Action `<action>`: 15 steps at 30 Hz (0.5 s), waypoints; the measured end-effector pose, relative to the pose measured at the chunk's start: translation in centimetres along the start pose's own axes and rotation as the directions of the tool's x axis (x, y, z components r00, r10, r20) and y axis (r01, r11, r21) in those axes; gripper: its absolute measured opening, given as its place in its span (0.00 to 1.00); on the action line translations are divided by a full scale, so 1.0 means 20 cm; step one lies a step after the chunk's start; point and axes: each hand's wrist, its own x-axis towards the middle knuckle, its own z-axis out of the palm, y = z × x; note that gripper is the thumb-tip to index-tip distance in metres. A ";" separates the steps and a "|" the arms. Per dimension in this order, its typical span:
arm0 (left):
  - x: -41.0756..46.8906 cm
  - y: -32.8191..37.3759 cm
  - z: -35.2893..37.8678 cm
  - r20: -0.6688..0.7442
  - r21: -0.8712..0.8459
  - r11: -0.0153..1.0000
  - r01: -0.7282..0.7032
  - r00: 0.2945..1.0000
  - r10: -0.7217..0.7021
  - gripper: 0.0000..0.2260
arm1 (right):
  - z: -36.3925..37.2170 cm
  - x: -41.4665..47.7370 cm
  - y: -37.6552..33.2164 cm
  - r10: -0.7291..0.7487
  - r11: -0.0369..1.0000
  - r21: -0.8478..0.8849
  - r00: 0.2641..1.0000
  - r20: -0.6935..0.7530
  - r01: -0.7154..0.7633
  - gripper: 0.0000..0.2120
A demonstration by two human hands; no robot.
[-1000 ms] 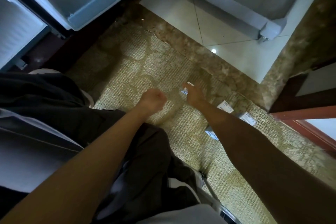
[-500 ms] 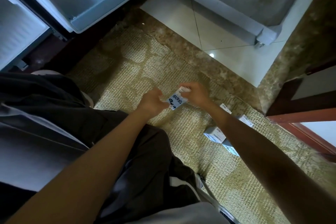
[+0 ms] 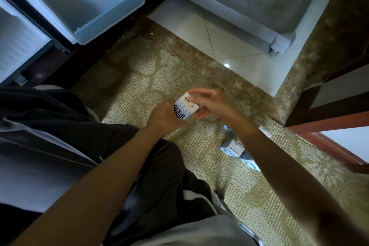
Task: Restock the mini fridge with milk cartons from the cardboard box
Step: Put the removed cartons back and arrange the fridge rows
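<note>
A small white and blue milk carton (image 3: pixel 186 108) with dark lettering is held above the carpet between both hands. My left hand (image 3: pixel 166 119) grips its near end with curled fingers. My right hand (image 3: pixel 208 104) holds the far end, thumb underneath and fingers curved over the top. Several more milk cartons (image 3: pixel 232 147) lie on the carpet under my right forearm. The open fridge door (image 3: pixel 83 4) with its white shelf bin is at the upper left. The cardboard box is not in view.
My knee and dark trousers (image 3: pixel 60 126) fill the left. A patterned beige carpet (image 3: pixel 159 74) runs to a marble strip and white floor tiles (image 3: pixel 229 46). A white appliance base (image 3: pixel 249 12) stands behind; a red-brown wooden frame (image 3: pixel 329 142) is at the right.
My right hand lifted a carton off the carpet and brought it toward my left hand. My left hand, a fist before, now grips the carton's near end.
</note>
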 end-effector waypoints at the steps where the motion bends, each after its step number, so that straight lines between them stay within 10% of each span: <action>1: 0.00 0.00 0.01 0.036 0.012 1.000 0.012 0.999 -0.012 0.16 | -0.01 0.00 0.04 0.005 1.000 0.017 0.999 -0.052 -0.004 0.12; 5: 0.00 -0.01 0.03 0.094 0.023 1.000 0.019 0.995 -0.021 0.12 | -0.08 0.03 0.31 -0.006 0.957 -0.275 0.943 -0.334 -0.091 0.10; 8: 0.00 -0.01 0.03 0.089 0.023 1.000 0.009 0.996 -0.011 0.14 | -0.15 0.01 0.54 0.035 0.682 -0.676 0.936 -0.351 -0.279 0.21; 15: -0.01 -0.01 0.04 0.132 0.087 0.996 -0.038 0.991 0.026 0.19 | -0.15 -0.05 0.85 0.166 0.480 -0.785 0.919 -0.356 -0.391 0.22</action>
